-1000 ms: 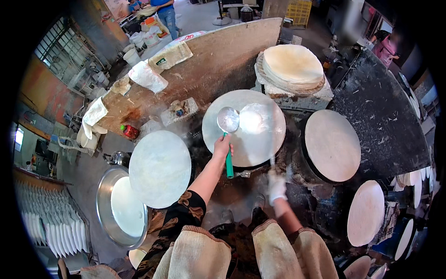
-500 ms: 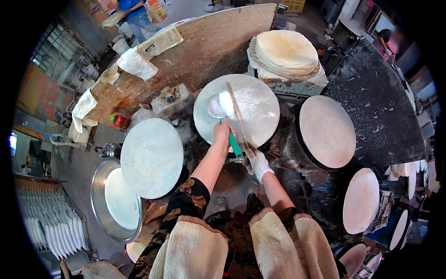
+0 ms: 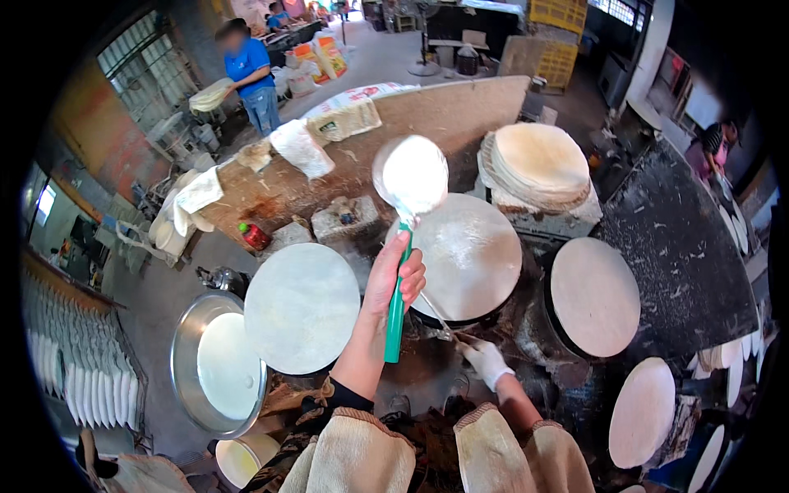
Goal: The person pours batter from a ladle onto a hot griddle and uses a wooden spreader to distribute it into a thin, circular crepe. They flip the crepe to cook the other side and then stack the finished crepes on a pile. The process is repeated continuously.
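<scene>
My left hand (image 3: 393,275) is closed around the green handle of a ladle (image 3: 415,177). White batter coats the ladle's bowl, raised in front of the middle round griddle (image 3: 493,234). Whitish streaks and a wet-looking patch show on that griddle's pale surface. Lower right, my right hand (image 3: 485,361), in a white glove, grips a thin, long spreader (image 3: 436,309) that reaches to the griddle's near edge. Part of the spreader is hidden behind my left hand. A steel basin (image 3: 177,361) of white batter stands at the left.
Other round griddles lie left (image 3: 302,308) and right (image 3: 596,296). Behind them runs a curved wooden board (image 3: 370,164) with cloths over it. A stack of round flat sheets (image 3: 538,160) stands at back right. A red bottle (image 3: 255,237) stands back left. Two co-workers are farther off.
The ladle has risen off the middle griddle toward me. My right hand and spreader have drawn back to the griddle's near edge. The head view has tilted up, showing more of the room.
</scene>
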Tool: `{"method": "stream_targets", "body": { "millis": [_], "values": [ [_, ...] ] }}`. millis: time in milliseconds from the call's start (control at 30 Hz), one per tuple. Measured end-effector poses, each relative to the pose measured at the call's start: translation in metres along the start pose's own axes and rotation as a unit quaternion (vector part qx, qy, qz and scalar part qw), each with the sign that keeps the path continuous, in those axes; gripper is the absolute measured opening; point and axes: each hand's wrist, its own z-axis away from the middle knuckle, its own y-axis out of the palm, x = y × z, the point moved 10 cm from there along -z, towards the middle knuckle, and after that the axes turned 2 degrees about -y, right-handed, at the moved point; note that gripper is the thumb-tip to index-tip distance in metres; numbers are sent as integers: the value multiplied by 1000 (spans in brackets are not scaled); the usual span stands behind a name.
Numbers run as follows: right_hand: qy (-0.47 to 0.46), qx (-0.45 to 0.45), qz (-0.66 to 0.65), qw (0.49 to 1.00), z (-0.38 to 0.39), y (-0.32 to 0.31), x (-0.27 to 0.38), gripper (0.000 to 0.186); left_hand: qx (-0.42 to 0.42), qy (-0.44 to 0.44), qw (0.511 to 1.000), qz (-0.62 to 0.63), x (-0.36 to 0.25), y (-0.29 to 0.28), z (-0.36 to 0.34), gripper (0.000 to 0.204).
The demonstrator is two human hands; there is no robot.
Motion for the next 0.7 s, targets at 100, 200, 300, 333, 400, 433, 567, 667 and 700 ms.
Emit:
{"method": "stream_targets", "body": {
  "millis": [100, 200, 300, 333, 400, 433, 567, 667, 700],
  "values": [
    [3, -124, -29, 992, 6, -18, 4, 43, 31, 39, 998, 27, -38, -4, 14, 17],
    [19, -111, 6, 994, 10, 5, -30, 45, -11, -23, 999, 48, -11, -26, 2, 14],
    [63, -39, -43, 996, 59, 27, -31, 46, -10, -142, 989, 43, 41, -33, 11, 24],
    [51, -41, -78, 995, 73, 33, -25, 46, 6, -179, 980, 90, 54, -45, 20, 27],
    [41, -82, -185, 979, 99, 30, -18, 45, 12, -247, 956, 158, 86, -66, 37, 32],
    [43, -117, -246, 961, 114, 24, -16, 45, 7, -282, 945, 165, 104, -75, 51, 35],
    [8, -206, -400, 893, 172, 4, 2, 45, -18, -357, 929, 100, 157, -61, 108, 34],
    [-6, -212, -321, 923, 196, -1, 3, 46, 15, -437, 896, -75, 209, -37, 153, 48],
    [-14, -208, -272, 940, 199, 3, 6, 48, 10, -428, 895, -121, 219, -32, 163, 46]
  ]
}}
